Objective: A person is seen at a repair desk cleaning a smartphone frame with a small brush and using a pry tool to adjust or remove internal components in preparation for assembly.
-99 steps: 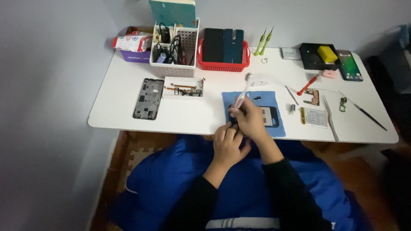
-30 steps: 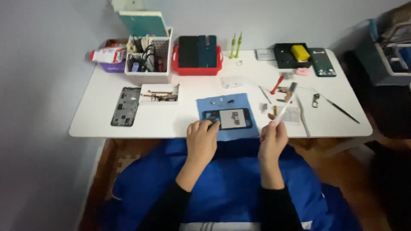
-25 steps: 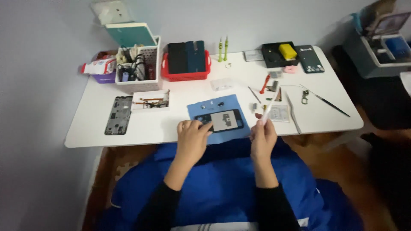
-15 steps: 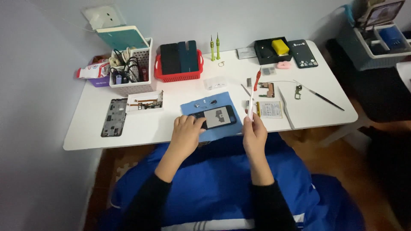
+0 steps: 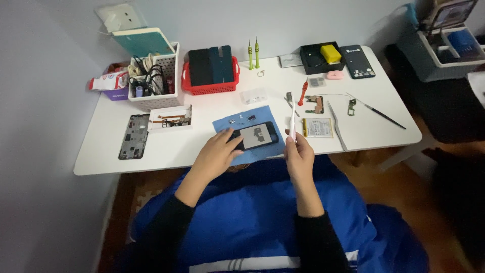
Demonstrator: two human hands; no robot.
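Note:
A dark opened phone lies on a blue mat near the front edge of the white table. My left hand rests on the phone's left end, fingers on its edge. To the right of the phone my right hand holds a thin white tool upright, its tip pointing away from me. Small loose parts lie on the mat behind the phone.
A phone frame and a white parts tray lie left. At the back stand a white basket and a red basket. A battery, circuit board, red screwdriver, black box and dark phone are right.
My right hand, with the white tool, drew back from the mat to the phone's right side. My left hand moved onto the phone's left end. The view tilted and shifted.

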